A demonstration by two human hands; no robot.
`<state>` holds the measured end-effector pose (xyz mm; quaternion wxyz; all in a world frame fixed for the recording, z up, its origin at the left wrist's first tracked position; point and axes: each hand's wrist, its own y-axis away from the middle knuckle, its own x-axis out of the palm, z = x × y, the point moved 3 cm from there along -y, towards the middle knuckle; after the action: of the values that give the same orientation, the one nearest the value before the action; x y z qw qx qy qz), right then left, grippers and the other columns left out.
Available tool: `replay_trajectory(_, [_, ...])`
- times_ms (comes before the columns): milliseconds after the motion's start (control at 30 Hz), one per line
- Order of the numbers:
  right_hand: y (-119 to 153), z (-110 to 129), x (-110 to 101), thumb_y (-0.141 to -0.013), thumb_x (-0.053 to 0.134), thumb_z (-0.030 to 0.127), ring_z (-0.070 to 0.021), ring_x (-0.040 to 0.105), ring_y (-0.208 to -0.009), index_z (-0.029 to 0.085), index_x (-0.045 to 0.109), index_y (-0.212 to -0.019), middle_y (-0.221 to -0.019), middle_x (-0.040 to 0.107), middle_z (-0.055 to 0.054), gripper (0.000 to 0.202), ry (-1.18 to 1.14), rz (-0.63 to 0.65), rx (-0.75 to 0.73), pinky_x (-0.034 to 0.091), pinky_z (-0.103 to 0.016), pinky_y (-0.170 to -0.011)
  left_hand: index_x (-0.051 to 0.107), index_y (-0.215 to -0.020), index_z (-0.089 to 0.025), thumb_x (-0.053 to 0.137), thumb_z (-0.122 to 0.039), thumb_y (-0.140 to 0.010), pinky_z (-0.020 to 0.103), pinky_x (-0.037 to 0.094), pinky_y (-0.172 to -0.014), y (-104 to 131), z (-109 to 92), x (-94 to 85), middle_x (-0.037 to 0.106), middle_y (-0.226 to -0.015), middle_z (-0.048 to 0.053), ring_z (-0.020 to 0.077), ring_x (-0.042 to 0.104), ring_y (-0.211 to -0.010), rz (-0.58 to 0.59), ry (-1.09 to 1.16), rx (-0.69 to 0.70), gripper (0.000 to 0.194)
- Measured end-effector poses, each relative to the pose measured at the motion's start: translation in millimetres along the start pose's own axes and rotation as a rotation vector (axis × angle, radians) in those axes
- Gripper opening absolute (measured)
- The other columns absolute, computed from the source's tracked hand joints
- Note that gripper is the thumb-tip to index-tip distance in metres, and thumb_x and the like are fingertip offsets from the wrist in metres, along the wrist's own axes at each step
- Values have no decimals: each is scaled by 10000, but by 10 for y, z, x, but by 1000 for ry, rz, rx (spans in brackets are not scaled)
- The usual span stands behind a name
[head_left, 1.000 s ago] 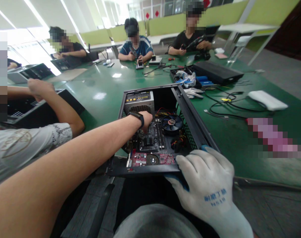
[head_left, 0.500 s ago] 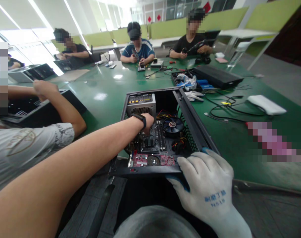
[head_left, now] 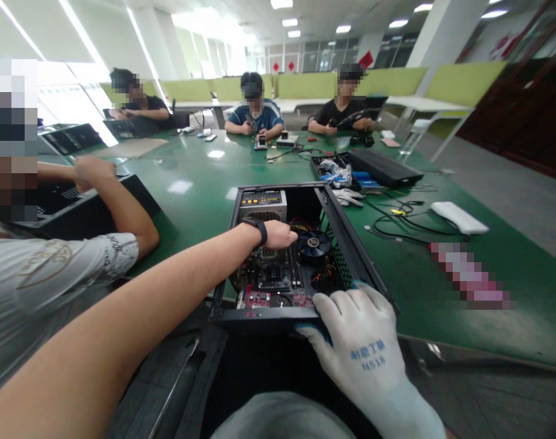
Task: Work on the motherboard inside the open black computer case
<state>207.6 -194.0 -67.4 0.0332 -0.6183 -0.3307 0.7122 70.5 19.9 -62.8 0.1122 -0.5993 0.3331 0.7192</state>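
An open black computer case (head_left: pixel 358 244) lies at the table's front edge. My left hand (head_left: pixel 280 234), bare with a black wristband, is over the motherboard (head_left: pixel 278 268), its fingers curled closed beside the black fan (head_left: pixel 313 244); what they hold, if anything, is hidden. My right hand (head_left: pixel 358 329), in a white glove, grips the near right rim of the case, thumb outside and fingers over the edge. Behind my left wrist sits the power supply (head_left: pixel 262 204). A red circuit board (head_left: pixel 260 299) lies along the case's near side.
On the green table (head_left: pixel 191 161), a tray with gloves (head_left: pixel 335 174), black cables (head_left: pixel 383 225) and a white pouch (head_left: pixel 458 217) lie beyond and to the right. A person's arm (head_left: pixel 122 207) rests by another case (head_left: pixel 145 195) at left. Three people sit across the table.
My left hand has moved from low over the motherboard up and right toward the fan. My right hand stays on the rim. The camera view has tilted up a little.
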Motion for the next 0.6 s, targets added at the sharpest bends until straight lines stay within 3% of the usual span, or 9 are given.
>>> replay_trajectory(133, [-123, -83, 77, -858, 654, 482, -235, 485, -795, 229, 632, -912, -773, 584, -27, 259, 37, 41, 0, 309, -417, -882, 673, -1033, -137, 184, -381, -1020, 302, 476, -839, 111, 166, -255, 724, -1112, 146, 224, 673, -980, -228, 104, -39, 547])
replay_trajectory(267, [-448, -290, 224, -903, 550, 592, -251, 498, -858, 221, 627, -936, -830, 606, -49, 380, 133, 97, 21, 283, -408, -858, 627, -1045, -165, 217, -337, -1026, 325, 447, -842, 278, 381, -496, 699, -1065, 121, 229, 651, -972, -412, 128, -101, 445])
replay_trajectory(433, [-1138, -636, 583, -916, 467, 650, -273, 509, -940, 197, 609, -993, -952, 638, -98, 482, 205, 147, 61, 282, -400, -834, 587, -1060, -182, 205, -308, -1036, 350, 428, -839, 502, 595, -667, 655, -1068, 121, 234, 621, -963, -646, 198, -205, 404])
replay_trajectory(600, [-2010, -987, 1056, -925, 483, 614, -273, 525, -1060, 158, 599, -1124, -1102, 626, -137, 511, 247, 182, 124, 351, -419, -921, 576, -1044, -207, 203, -326, -1040, 349, 426, -828, 580, 713, -655, 641, -1014, 95, 229, 603, -951, -728, 329, -260, 391])
